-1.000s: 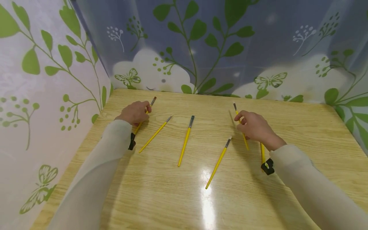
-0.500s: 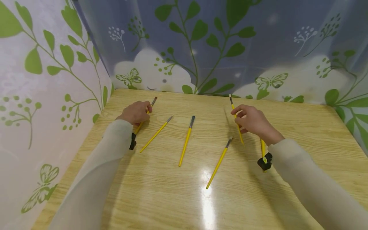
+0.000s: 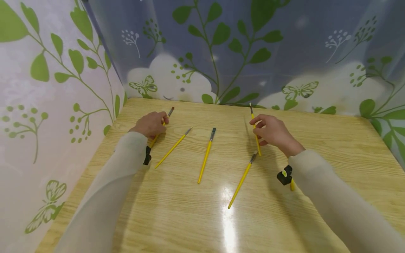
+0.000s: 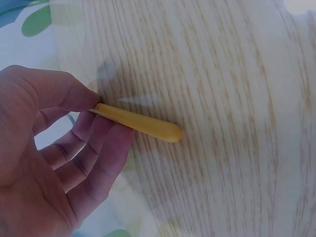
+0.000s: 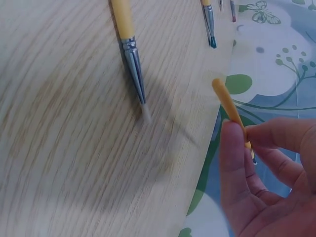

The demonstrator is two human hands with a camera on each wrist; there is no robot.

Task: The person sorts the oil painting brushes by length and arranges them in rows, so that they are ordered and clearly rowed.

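Observation:
At the back left of the table, my left hand [image 3: 150, 124] pinches a yellow paintbrush [image 3: 154, 140] with a dark reddish tip; in the left wrist view its rounded handle end [image 4: 163, 131] sticks out from the fingertips. My right hand [image 3: 273, 133] holds another yellow brush [image 3: 257, 144] between thumb and fingers, its pale tip pointing to the back edge. In the right wrist view this brush's handle end [image 5: 224, 94] appears raised over the table. Just below it in the head view lies a light-tipped brush [image 3: 242, 182].
A thin brush [image 3: 172, 149] and a flat dark-tipped brush [image 3: 206, 158] lie on the wooden table [image 3: 177, 218] between the hands. Under the right wrist, part of another yellow handle [image 3: 292, 185] shows. Patterned fabric [image 3: 237, 63] stands behind the table and along its left side.
My right hand has moved left and slightly back with its brush, whose handle end now sits near the tip of the light-tipped brush. The left hand has hardly moved.

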